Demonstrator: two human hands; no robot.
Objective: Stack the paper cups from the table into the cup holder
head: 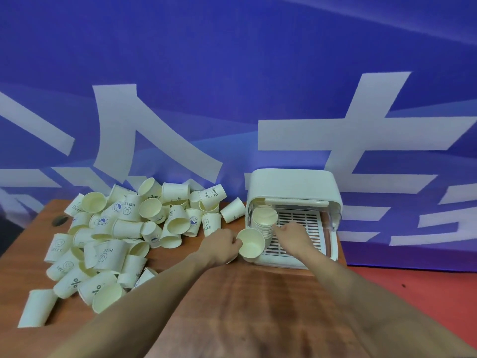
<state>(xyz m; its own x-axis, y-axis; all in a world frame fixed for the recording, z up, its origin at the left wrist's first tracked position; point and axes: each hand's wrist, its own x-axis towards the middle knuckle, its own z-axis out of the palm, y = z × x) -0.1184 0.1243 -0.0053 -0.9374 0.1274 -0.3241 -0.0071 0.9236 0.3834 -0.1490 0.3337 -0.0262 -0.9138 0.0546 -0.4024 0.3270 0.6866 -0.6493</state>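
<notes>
A: Paper cups (108,236), big loose pile on the left of the wooden surface (258,306), most on their sides. One cup (251,244) in the left hand (222,245), fingers curled round its wall, mouth toward camera, right at the front edge of the cup holder (294,215).

B: Right hand?

A: Right hand (290,232) is inside the holder, on the slotted tray beside the nested stack (263,222). Looks like fingers touch or steady the stack; grip hidden, can't tell if curled round it.

B: Stack position?

A: Left part of the holder, leaning, mouths facing out toward the person. Lid is up.

B: Tip for the step?

A: My read: line up the held cup's base with the mouth of the front cup on the stack, same tilt, push in straight while the right hand braces the stack. Grip light, paper walls dent easily. Lots of cups left.
</notes>
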